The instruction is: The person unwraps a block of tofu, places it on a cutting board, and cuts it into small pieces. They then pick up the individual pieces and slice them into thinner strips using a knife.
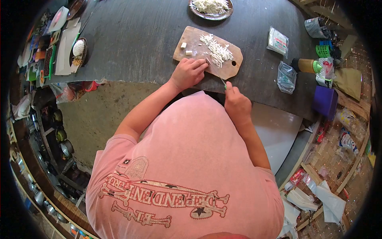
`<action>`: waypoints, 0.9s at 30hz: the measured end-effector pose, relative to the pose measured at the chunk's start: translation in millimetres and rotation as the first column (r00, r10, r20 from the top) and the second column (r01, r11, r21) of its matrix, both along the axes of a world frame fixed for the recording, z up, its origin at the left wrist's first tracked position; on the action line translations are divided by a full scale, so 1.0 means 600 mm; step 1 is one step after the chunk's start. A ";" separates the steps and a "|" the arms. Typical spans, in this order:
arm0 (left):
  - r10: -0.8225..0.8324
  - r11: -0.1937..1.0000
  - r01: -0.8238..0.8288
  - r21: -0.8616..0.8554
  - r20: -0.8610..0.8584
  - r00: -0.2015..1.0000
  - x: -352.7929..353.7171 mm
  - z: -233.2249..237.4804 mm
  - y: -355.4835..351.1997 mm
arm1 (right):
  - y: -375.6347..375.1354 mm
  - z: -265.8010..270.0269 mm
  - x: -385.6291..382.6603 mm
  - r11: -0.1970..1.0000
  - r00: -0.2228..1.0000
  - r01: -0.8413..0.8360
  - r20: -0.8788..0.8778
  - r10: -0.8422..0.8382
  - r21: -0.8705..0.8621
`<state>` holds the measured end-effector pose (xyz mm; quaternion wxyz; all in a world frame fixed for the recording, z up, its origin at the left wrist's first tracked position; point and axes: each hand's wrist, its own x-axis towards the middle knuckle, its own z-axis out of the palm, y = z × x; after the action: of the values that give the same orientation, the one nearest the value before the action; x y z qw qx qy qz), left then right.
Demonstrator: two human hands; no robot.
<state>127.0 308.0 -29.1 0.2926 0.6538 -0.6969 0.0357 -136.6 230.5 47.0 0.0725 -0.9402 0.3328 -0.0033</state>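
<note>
A wooden cutting board (191, 38) with a hole at its right end lies near the table's front edge. Thin white strips (217, 51) are heaped on its right half, and two small white blocks (183, 45) sit at its left. My left hand (190, 73) is at the board's front edge, fingers curled together over something hidden beneath the fingertips. My right hand (237, 104) grips the green handle of a knife (219, 76), whose blade reaches over the board towards my left fingertips.
Behind the board, a plate (213, 16) holds more white strips. To the right lie a plastic packet (277, 41), a clear bag (286, 77) and a jar (305, 65). At the left stands a dish of white food (78, 47).
</note>
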 end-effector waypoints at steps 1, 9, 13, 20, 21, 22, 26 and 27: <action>-0.004 1.000 0.004 0.027 -0.013 1.000 -0.003 0.001 0.002 | 0.003 -0.010 0.007 1.000 1.000 0.010 -0.003 -0.010 0.004; 0.006 1.000 -0.006 -0.010 -0.030 1.000 -0.005 -0.001 0.001 | -0.037 -0.040 -0.029 0.829 0.932 0.031 0.284 -0.226 0.559; 0.000 1.000 -0.001 -0.024 -0.046 0.999 -0.003 -0.002 -0.002 | -0.022 -0.044 -0.044 0.866 0.895 0.015 0.380 -0.235 0.500; -0.005 1.000 0.004 -0.012 -0.035 0.999 -0.004 0.000 -0.001 | -0.015 -0.038 -0.033 0.937 0.932 0.029 0.329 -0.152 0.349; -0.006 1.000 0.005 -0.012 -0.035 0.999 -0.003 0.000 -0.001 | -0.016 -0.040 -0.032 0.950 0.939 0.020 0.319 -0.124 0.312; -0.007 1.000 0.006 -0.017 -0.037 0.999 -0.003 -0.001 -0.002 | -0.017 -0.040 -0.032 0.950 0.939 0.020 0.320 -0.124 0.312; 0.003 1.000 -0.004 -0.014 -0.027 1.000 -0.004 -0.002 0.000 | -0.020 -0.037 -0.030 0.953 0.949 0.014 0.297 -0.108 0.304; 0.004 1.000 -0.004 -0.013 -0.028 1.000 -0.004 -0.002 0.000 | -0.021 -0.036 -0.030 0.951 0.952 0.020 0.285 -0.112 0.309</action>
<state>124.7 308.2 -30.3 0.3063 0.6538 -0.6911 0.0317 -154.4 218.1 25.7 0.2648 -0.8948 0.3461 -0.0971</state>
